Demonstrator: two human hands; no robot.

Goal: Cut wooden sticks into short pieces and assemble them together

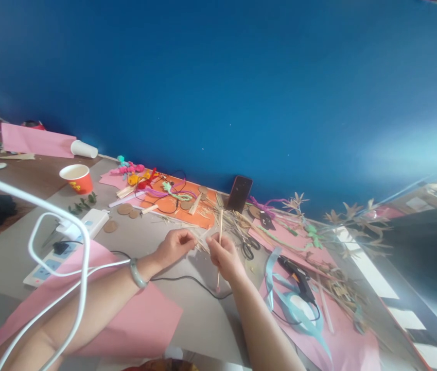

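My right hand (pixel 225 258) is closed around a thin, pale stick (pixel 220 222), which stands nearly upright and pokes out above and below the fingers. Close by on the left, my left hand (pixel 175 248) has thumb and fingertips pinched together. Whatever lies between those tips is too small to make out. A jade-like bangle (pixel 137 274) circles the left wrist. Just right of my right hand lie dark-handled scissors (pixel 247 249). Dry straw stalks (pixel 237 222) are scattered behind both hands, partly over an orange sheet (pixel 198 216).
A phone (pixel 240 193) leans on the blue wall. At right are a glue gun (pixel 299 278) and blue ribbon (pixel 303 314) on pink paper. A paper cup (pixel 76 179) and power strip (pixel 54 259) stand left. A white cable (pixel 86 273) loops across the left foreground.
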